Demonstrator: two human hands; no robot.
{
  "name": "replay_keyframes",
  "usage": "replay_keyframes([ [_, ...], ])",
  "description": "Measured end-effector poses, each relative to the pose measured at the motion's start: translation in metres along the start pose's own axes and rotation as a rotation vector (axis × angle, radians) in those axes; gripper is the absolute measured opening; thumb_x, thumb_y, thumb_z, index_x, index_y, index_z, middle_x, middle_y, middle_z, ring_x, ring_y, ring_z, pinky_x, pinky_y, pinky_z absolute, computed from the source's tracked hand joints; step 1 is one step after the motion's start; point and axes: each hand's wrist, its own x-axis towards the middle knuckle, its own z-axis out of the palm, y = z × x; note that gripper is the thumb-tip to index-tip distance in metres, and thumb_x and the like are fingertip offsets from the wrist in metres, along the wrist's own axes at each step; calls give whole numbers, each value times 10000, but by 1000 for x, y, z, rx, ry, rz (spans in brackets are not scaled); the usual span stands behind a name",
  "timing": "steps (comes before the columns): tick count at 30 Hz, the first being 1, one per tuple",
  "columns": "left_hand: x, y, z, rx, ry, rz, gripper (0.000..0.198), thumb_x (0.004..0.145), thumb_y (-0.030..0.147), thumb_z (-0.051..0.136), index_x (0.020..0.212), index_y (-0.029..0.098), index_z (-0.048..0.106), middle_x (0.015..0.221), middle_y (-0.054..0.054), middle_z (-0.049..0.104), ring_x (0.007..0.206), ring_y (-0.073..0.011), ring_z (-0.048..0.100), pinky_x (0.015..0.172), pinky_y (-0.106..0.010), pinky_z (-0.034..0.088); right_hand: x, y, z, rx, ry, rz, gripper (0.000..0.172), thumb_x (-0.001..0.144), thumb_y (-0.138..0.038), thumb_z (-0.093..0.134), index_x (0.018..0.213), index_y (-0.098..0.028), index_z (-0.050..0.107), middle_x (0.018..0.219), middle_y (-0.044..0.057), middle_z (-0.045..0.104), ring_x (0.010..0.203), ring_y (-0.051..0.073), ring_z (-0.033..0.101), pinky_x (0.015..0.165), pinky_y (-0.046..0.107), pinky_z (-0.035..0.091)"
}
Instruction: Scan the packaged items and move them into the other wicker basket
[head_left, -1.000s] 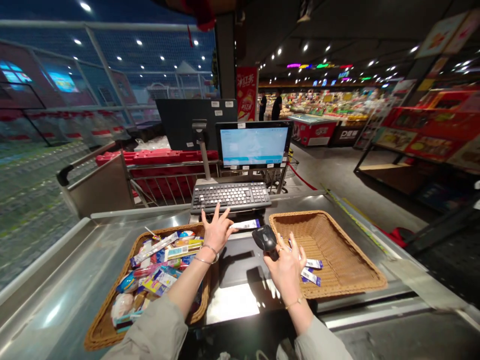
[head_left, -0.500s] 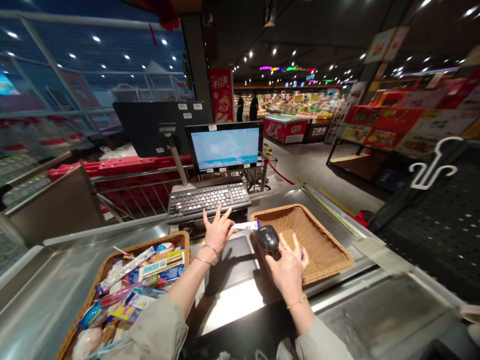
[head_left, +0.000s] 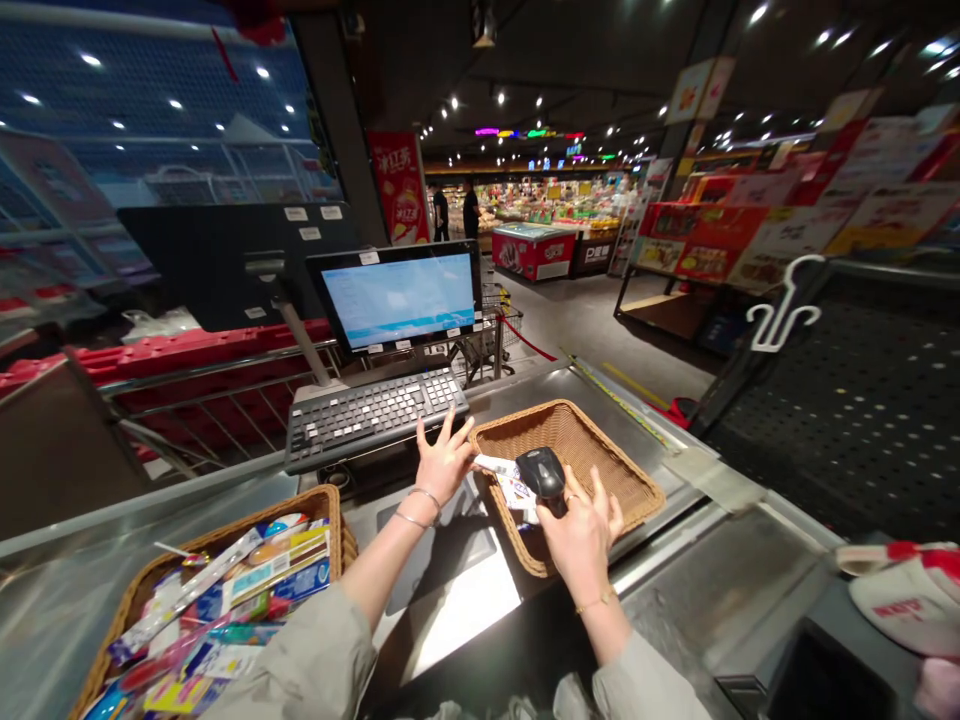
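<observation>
My left hand (head_left: 444, 470) pinches the end of a small white packet (head_left: 495, 464) between thumb and finger, its other fingers spread. The packet is over the left rim of the right wicker basket (head_left: 637, 487). My right hand (head_left: 581, 530) grips a black handheld barcode scanner (head_left: 541, 472) over the same basket, its head close to the packet. White printed packaging (head_left: 514, 492) shows below the scanner; I cannot tell whether it belongs to the held packet. At the left, another wicker basket (head_left: 336, 510) is full of mixed small packaged goods (head_left: 247, 590).
Behind my left hand are a black keyboard (head_left: 375, 415) and a lit monitor (head_left: 405, 298). The metal counter (head_left: 517, 396) runs under both baskets. A white hanger (head_left: 784, 310) hangs on the black panel at right. Two people (head_left: 470, 210) stand far off in the shop.
The view has turned to the right. My left hand has carried the white packet rightward, from beside the right basket to over its rim. The scanner stays in my right hand.
</observation>
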Motion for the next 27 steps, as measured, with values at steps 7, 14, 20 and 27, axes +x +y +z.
replay_keyframes([
  [7,16,22,17,-51,-38,97,98,837,308,648,926,313,688,1427,-1,512,1448,-346,199,1067,-766,-73,3,18,-4,-12,46,45,335,796,-372,533,1016,-181,700,1273,75,625,1363,292,322,1086,518,167],
  [14,18,25,19,-52,-30,83,376,853,322,625,1227,323,588,1466,-54,460,1457,-320,182,1081,-751,-66,6,24,-1,-13,57,53,349,773,-367,552,1024,-172,696,1259,80,634,1360,278,332,1094,514,167],
  [20,1,10,10,-10,-26,22,318,891,390,560,1193,310,617,1454,-62,477,1451,-318,210,1091,-733,-72,7,10,7,24,4,8,299,787,-372,537,962,-196,705,1267,61,631,1375,278,298,1090,506,161],
  [27,-33,-14,-12,40,-23,-110,312,889,407,562,1176,303,629,1444,-67,490,1440,-325,241,1089,-736,-59,4,-16,20,79,-52,-90,317,784,-372,526,976,-187,698,1254,63,639,1365,281,312,1079,504,161],
])
